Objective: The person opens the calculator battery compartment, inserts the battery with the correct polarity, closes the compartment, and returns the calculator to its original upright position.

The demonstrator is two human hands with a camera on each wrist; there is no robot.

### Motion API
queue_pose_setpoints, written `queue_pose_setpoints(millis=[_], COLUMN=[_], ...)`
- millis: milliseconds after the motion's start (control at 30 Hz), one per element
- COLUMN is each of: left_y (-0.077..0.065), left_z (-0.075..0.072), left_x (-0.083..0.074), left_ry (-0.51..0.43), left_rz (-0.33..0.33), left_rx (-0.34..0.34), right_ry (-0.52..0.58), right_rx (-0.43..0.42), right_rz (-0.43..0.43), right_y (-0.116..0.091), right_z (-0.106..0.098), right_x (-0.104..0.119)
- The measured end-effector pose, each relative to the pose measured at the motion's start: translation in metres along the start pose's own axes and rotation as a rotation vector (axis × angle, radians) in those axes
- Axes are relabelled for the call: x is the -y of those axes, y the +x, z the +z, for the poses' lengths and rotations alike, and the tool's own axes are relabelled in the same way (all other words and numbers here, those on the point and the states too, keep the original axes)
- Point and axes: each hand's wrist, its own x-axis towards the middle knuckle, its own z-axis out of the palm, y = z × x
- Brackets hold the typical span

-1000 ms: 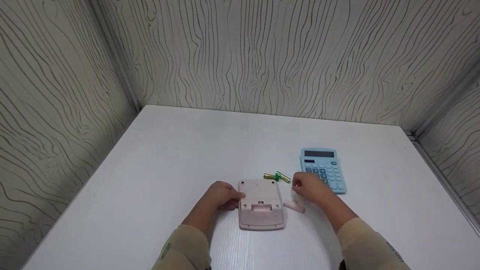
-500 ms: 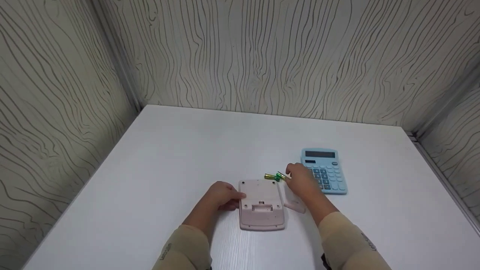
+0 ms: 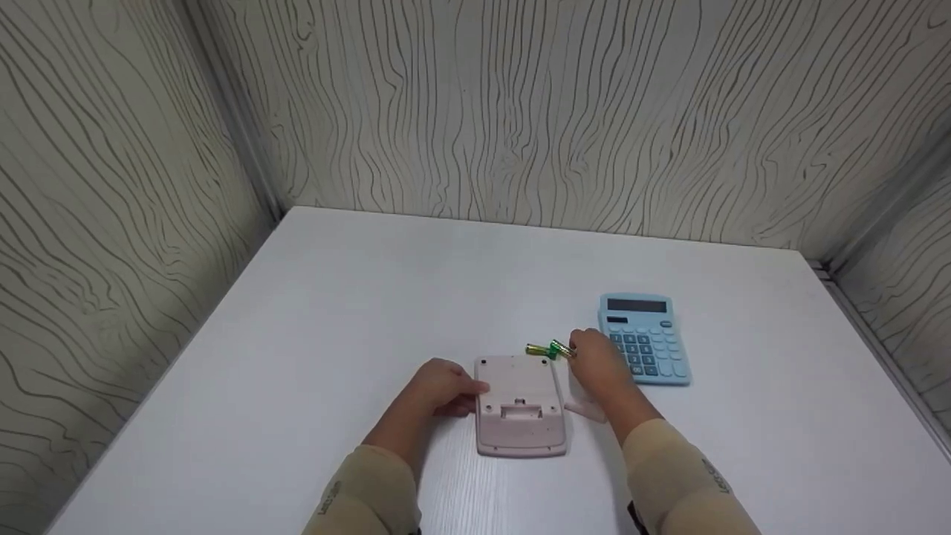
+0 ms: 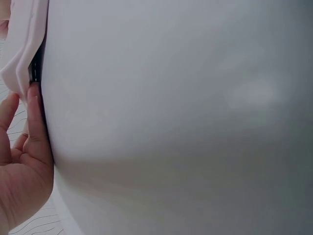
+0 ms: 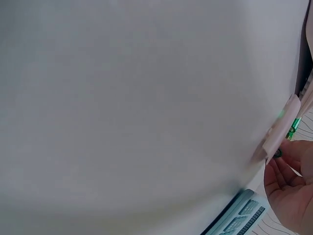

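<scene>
A pink calculator [image 3: 518, 380] lies face down, its battery slot uncovered. My left hand [image 3: 440, 386] grips its left edge, thumb on the back and fingers underneath; the left wrist view shows those fingers [image 4: 34, 105] under the raised edge. Beyond its far right corner are two green-and-gold batteries. My right hand [image 3: 600, 364] pinches the end of the nearer battery [image 3: 562, 348], whose dark end shows between the fingertips in the right wrist view. The other battery [image 3: 536, 349] lies against it on the left. Partly behind my right wrist, the pink battery cover [image 3: 585, 410] rests beside the calculator.
A blue calculator [image 3: 637, 318] lies face up just right of my right hand. The white table [image 3: 371, 297] meets a wood-patterned panel [image 3: 475, 111] at its back edge, with more panels at both sides.
My right hand has moved left from beside the blue calculator to the nearer battery, and its fingers have closed on the end. My left hand keeps its grip on the pink calculator.
</scene>
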Motion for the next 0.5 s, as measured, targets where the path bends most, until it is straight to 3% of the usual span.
queue_pose_setpoints(millis=[233,500], left_y=[-0.002,-0.0012], left_z=[-0.0005,0.0006], left_x=[-0.002,-0.0006], left_ry=[-0.054,-0.031], left_rz=[-0.009,-0.015], left_rx=[0.004,-0.004], right_ry=[-0.009,0.031], right_rx=[-0.002,0.022], right_rz=[-0.019,0.016], right_y=[-0.001,0.0005], right_z=[0.0005,-0.003], right_x=[-0.0047,-0.0077])
